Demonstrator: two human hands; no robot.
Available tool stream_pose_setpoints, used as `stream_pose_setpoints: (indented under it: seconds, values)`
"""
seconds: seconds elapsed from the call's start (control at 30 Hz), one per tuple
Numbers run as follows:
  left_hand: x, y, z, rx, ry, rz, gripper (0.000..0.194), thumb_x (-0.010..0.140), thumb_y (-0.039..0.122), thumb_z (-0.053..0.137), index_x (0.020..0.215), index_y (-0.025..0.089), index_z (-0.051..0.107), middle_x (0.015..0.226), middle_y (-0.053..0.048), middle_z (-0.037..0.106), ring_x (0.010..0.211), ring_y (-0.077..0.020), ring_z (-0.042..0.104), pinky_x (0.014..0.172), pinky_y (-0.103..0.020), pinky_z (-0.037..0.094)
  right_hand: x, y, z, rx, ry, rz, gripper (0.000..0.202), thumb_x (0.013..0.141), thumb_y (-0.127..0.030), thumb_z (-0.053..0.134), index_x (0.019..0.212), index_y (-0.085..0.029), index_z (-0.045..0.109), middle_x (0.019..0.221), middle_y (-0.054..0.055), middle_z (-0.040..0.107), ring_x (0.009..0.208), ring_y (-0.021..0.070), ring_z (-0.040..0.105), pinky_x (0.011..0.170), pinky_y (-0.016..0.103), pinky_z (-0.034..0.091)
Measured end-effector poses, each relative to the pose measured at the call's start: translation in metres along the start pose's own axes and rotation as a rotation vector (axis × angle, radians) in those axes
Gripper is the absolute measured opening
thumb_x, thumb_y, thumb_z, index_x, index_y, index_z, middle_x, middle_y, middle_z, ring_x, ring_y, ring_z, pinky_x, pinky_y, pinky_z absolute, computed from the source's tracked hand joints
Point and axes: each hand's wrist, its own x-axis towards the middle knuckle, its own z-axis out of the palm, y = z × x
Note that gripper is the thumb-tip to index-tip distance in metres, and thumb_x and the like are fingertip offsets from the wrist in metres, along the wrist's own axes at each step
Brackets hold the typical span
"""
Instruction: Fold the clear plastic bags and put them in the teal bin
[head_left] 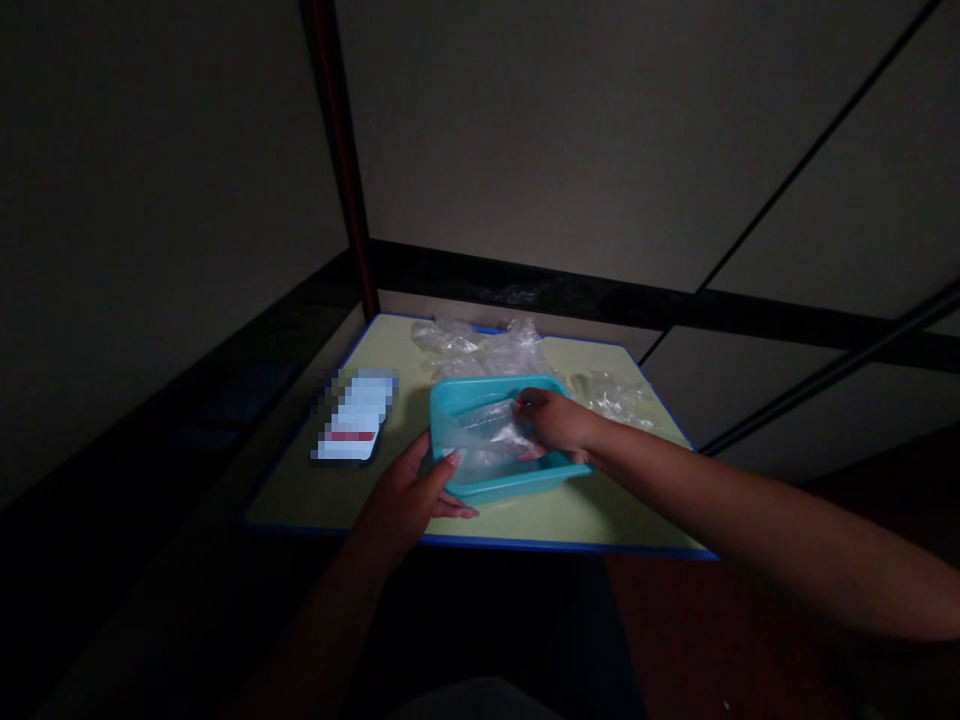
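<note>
A turquoise plastic basin is over the small table, tipped a little toward me. My left hand grips its near left corner, thumb on the rim and fingers under the side. Inside the basin lies a clear plastic bag. My right hand reaches in over the right side, its fingers closed on the bag; the fingertips are partly hidden. Behind the basin lie crumpled clear plastic bags, and more clear plastic rests to its right.
The pale yellow table has a blue edge. A phone with a lit, blurred screen lies at the left. Pale wall panels with dark trim stand close behind the table. Reddish floor shows at lower right.
</note>
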Motion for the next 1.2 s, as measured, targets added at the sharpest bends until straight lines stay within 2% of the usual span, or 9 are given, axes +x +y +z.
stream_pose_setpoints:
  seconds: [0.23,0.37,0.47,0.57,0.67,0.83,1.03,1.1,1.2]
  values:
    - [-0.001,0.000,0.001,-0.012,-0.007,0.002,0.049,0.086,0.022,0.059,0.133,0.018,0.045,0.085,-0.004,0.072,0.052,-0.0179,0.069,0.051,-0.024,0.059,0.004,0.005,-0.006,-0.527,0.067,-0.082,0.014,0.089,-0.021,0.047,0.083,-0.016,0.058,0.067,0.004,0.057,0.059,0.0152,0.056,0.054,0.024,0.047]
    - [0.001,-0.001,-0.001,-0.019,-0.005,-0.003,0.054,0.083,0.026,0.065,0.133,0.018,0.046,0.088,-0.005,0.072,0.052,-0.0178,0.069,0.050,-0.024,0.059,0.007,0.009,-0.005,-0.394,0.015,-0.012,0.013,0.085,-0.029,0.056,0.092,-0.017,0.059,0.069,0.004,0.058,0.051,0.0151,0.056,0.047,0.025,0.045]
    - [0.000,0.000,0.000,-0.025,-0.006,-0.016,0.052,0.084,0.025,0.064,0.132,0.018,0.047,0.088,-0.005,0.072,0.051,-0.0173,0.069,0.050,-0.024,0.058,0.008,0.009,-0.006,-0.351,-0.025,-0.019,0.036,0.080,-0.026,0.064,0.113,-0.019,0.053,0.076,0.004,0.061,0.048,0.0142,0.056,0.046,0.027,0.045]
    - [-0.003,0.002,0.001,-0.018,-0.012,-0.002,0.047,0.086,0.023,0.060,0.131,0.019,0.047,0.091,-0.005,0.072,0.052,-0.0166,0.069,0.051,-0.023,0.059,0.004,0.006,-0.009,-0.612,-0.047,-0.128,0.058,0.075,-0.018,0.067,0.128,-0.016,0.043,0.083,0.007,0.065,0.062,0.0180,0.062,0.056,0.027,0.048]
    - [-0.005,0.002,0.002,-0.007,0.000,0.012,0.047,0.087,0.021,0.058,0.133,0.019,0.046,0.095,-0.006,0.071,0.052,-0.0162,0.069,0.052,-0.023,0.059,-0.001,0.002,-0.011,-0.925,-0.057,-0.271,0.068,0.074,-0.019,0.067,0.134,-0.008,0.038,0.097,0.015,0.066,0.087,0.0256,0.064,0.071,0.029,0.047]
    - [-0.007,0.000,0.001,0.019,0.015,-0.002,0.049,0.087,0.021,0.059,0.134,0.021,0.044,0.100,-0.006,0.070,0.055,-0.0167,0.070,0.054,-0.024,0.059,-0.013,-0.002,-0.013,-1.186,-0.088,-0.380,0.065,0.076,-0.036,0.067,0.130,-0.008,0.045,0.104,0.021,0.066,0.096,0.0332,0.063,0.074,0.034,0.046]
    - [-0.013,-0.006,0.002,0.018,0.011,0.053,0.052,0.082,0.023,0.063,0.132,0.024,0.048,0.117,-0.005,0.065,0.060,-0.0158,0.071,0.057,-0.026,0.060,-0.027,-0.017,-0.023,-1.244,0.064,-0.477,0.042,0.081,-0.034,0.062,0.119,-0.017,0.057,0.091,0.015,0.068,0.087,0.0305,0.063,0.071,0.035,0.043]
    - [-0.014,-0.011,0.001,0.005,0.003,0.088,0.053,0.082,0.024,0.064,0.132,0.025,0.048,0.122,-0.004,0.062,0.069,-0.0169,0.071,0.061,-0.028,0.061,-0.029,-0.023,-0.029,-1.229,-0.046,-0.504,0.028,0.081,-0.030,0.062,0.108,-0.020,0.063,0.088,0.012,0.068,0.083,0.0273,0.063,0.070,0.033,0.043]
    - [-0.016,-0.016,0.000,0.015,-0.010,0.144,0.054,0.081,0.028,0.065,0.132,0.025,0.048,0.124,-0.003,0.060,0.086,-0.0212,0.069,0.066,-0.030,0.062,-0.025,-0.028,-0.034,-1.066,-0.454,-0.423,0.024,0.078,-0.012,0.057,0.097,-0.021,0.067,0.080,0.004,0.066,0.069,0.0172,0.061,0.064,0.026,0.042]
